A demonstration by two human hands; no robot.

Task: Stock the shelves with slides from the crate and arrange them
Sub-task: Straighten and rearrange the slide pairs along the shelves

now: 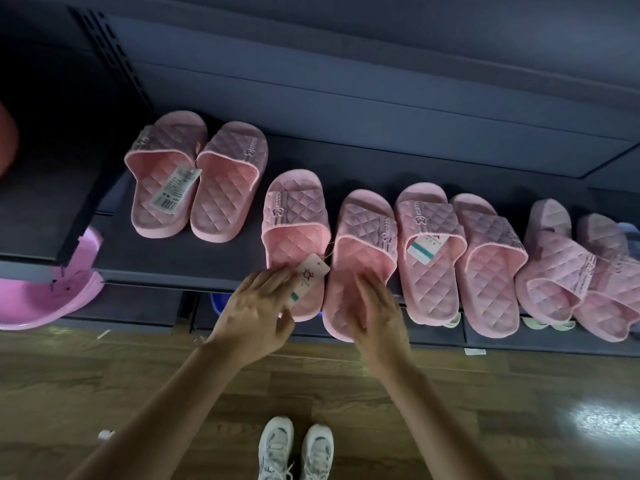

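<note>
Dark metal shelving above a wood-grain floor.

— Where do we have our arms?
— Both bare forearms reach forward from below, drawing closer toward the wrists. Our left hand is palm down, fingers curled over the heel of one slide, thumb bent in against its edge.
— And our right hand?
— Palm down too, just beside the left, fingers fairly straight, lying in the next slide. It is blurred; we cannot make out its thumb.
</note>
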